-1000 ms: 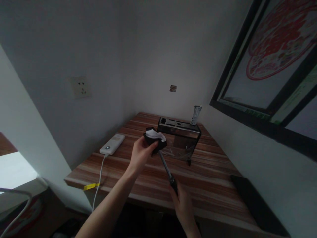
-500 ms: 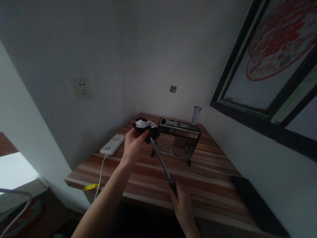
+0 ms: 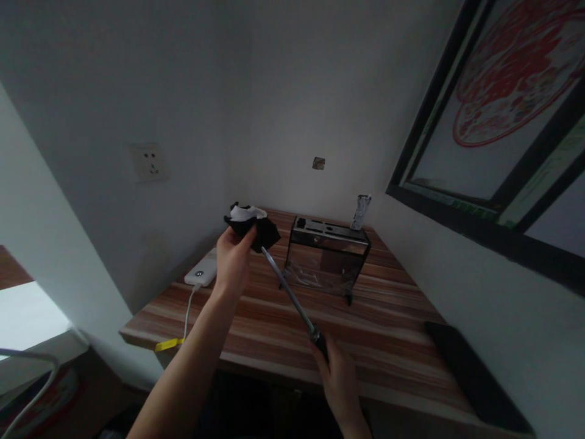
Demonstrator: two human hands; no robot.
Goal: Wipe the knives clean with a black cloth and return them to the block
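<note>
The right hand gripped the honing steel, shaft bare, only its far end at the black-and-white cloth the left hand pinched.

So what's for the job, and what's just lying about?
For the job:
black-and-white cloth, in the left hand
black-handled metal rod, in the right hand
maybe the slotted rack

Just lying about:
white power bank
its cable
yellow tag
flat black object

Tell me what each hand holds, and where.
Right hand: the slim grey metal rod, by its black handle. Left hand: the crumpled black-and-white cloth, by its near side.
</note>
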